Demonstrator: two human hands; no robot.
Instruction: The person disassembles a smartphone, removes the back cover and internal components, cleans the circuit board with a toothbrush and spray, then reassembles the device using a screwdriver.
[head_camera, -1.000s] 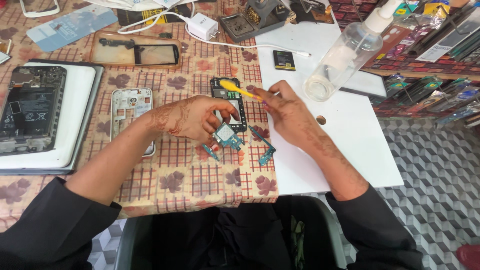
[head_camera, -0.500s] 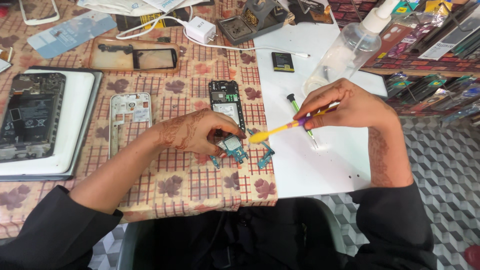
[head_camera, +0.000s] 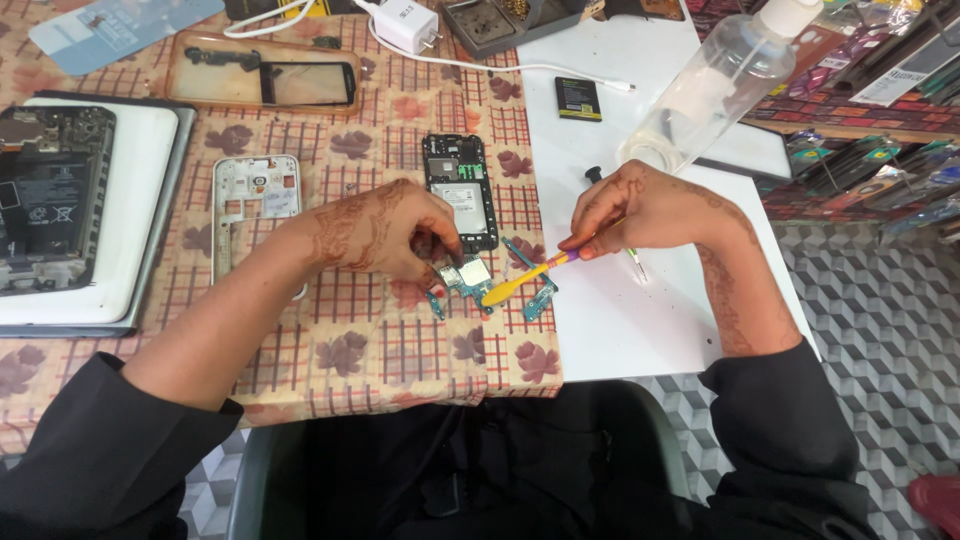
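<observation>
Since the frame half a second back, the right hand (head_camera: 650, 210) has drawn in toward the left, and the yellow spudger (head_camera: 520, 280) it carries now slopes down so that its flat tip meets the small circuit board (head_camera: 465, 278); before, the tool was held higher and further out over the white part of the tabletop. The left hand (head_camera: 385, 232) has hardly shifted.

Head view: the left hand is curled, its fingertips (head_camera: 440, 272) pressing the circuit board down onto the checked, leaf-patterned cloth (head_camera: 330, 340). The right hand is closed in a pen-like pinch on the spudger's orange end. The board lies just below the opened black phone body (head_camera: 462, 192), with two loose teal flex strips (head_camera: 530, 290) beside it. The tip resting on the pinned board suggests that prying or scraping at a part on it is under way.

Well to the left lie a white phone mid-frame (head_camera: 255, 195), a brown-rimmed screen panel (head_camera: 265, 75) and an opened tablet (head_camera: 50, 200) on a white tray. On the white tabletop (head_camera: 620, 320) stand a clear plastic bottle (head_camera: 710, 90), a small black battery (head_camera: 578, 98) and a white charger (head_camera: 405, 22) with its cable.
</observation>
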